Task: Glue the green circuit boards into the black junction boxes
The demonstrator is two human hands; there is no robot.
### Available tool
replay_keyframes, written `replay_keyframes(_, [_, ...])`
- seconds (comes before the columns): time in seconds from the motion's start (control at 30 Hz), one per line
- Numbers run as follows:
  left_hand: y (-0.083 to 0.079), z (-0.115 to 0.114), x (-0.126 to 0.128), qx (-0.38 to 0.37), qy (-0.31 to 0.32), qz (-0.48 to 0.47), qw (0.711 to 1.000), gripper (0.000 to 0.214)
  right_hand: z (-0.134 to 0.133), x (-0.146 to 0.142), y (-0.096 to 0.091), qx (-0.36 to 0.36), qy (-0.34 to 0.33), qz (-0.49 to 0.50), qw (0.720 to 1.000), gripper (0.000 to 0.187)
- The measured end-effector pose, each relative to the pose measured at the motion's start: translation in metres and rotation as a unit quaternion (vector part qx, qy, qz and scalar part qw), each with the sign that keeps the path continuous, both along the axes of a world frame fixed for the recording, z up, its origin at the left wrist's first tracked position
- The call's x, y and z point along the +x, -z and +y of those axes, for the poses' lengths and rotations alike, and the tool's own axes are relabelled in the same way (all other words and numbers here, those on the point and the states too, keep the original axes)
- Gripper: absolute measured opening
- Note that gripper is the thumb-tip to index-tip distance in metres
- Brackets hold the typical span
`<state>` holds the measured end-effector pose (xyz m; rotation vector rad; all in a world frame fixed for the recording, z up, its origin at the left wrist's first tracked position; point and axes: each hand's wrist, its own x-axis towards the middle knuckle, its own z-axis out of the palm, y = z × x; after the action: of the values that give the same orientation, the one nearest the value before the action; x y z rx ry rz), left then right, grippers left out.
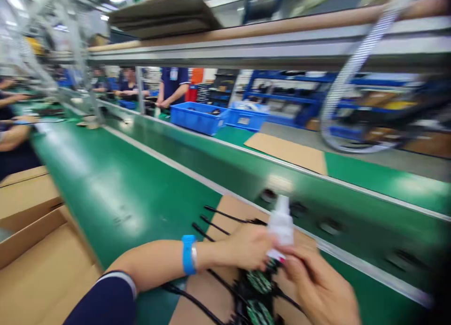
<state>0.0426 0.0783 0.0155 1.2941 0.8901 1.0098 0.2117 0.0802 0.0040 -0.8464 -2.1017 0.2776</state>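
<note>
A white bottle (pixel 281 228) with a narrow nozzle top stands upright between my hands, over the work piece. My left hand (pixel 246 250), a blue band on its wrist, is closed with curled fingers against the bottle's left side; what they grip is hidden. Thumb and forefinger of my right hand (pixel 317 280) pinch at the bottle's lower end, where a small red spot shows. Beneath them lie green circuit boards (pixel 260 282) in a black assembly with several black cables (pixel 200 306). A cardboard sheet (pixel 200 287) lies under this assembly. Motion blurs the details.
An open cardboard box (pixel 45 268) stands at the left by the green bench (pixel 116 189). Blue bins (pixel 197 118) sit beyond a pale rail. A flexible metal hose (pixel 331 95) hangs at the right. Co-workers (pixel 174 83) are at the back and far left.
</note>
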Motion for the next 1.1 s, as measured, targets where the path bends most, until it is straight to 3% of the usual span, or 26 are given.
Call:
replay_keyframes(0.07, [0.009,-0.003,0.001,-0.010,0.031,-0.029,0.999,0.050,-0.006,0.002,-0.012,0.023,-0.035,-0.003,0.999,0.017])
replay_keyframes(0.17, [0.017,-0.005,0.005,-0.002,0.046,-0.070,0.997,0.059,-0.008,-0.003,-0.020,0.033,-0.024,0.017,0.999,0.008])
replay_keyframes(0.3, [0.018,-0.011,0.010,0.021,0.047,-0.100,0.994,0.064,-0.011,-0.006,-0.009,-0.084,0.010,0.088,0.993,0.010])
replay_keyframes(0.5, [0.026,-0.012,0.015,0.008,0.011,-0.091,0.996,0.058,-0.016,-0.015,-0.003,-0.279,-0.026,0.212,0.936,0.021])
replay_keyframes(0.67, [0.031,-0.014,0.027,-0.010,-0.015,-0.090,0.996,0.067,-0.019,-0.028,0.004,-0.322,-0.012,0.243,0.915,0.028])
replay_keyframes(0.8, [0.029,-0.014,0.037,-0.022,0.001,-0.075,0.997,0.070,-0.020,-0.026,0.010,-0.365,-0.011,0.266,0.892,0.032])
replay_keyframes(0.87, [0.025,-0.010,0.035,-0.023,0.031,-0.052,0.998,0.069,-0.017,-0.019,0.004,-0.368,-0.009,0.251,0.895,0.033])
replay_keyframes(1.0, [0.017,0.003,0.005,-0.004,0.116,0.037,0.993,0.044,0.002,0.001,-0.020,-0.311,0.067,0.121,0.940,0.032])
replay_keyframes(1.07, [0.015,0.011,-0.015,0.101,0.111,0.171,0.974,0.025,0.022,0.011,-0.031,-0.300,0.095,0.049,0.948,0.032])
replay_keyframes(1.1, [0.016,0.015,-0.024,0.169,0.101,0.245,0.949,0.023,0.033,0.015,-0.035,-0.297,0.100,0.016,0.949,0.031])
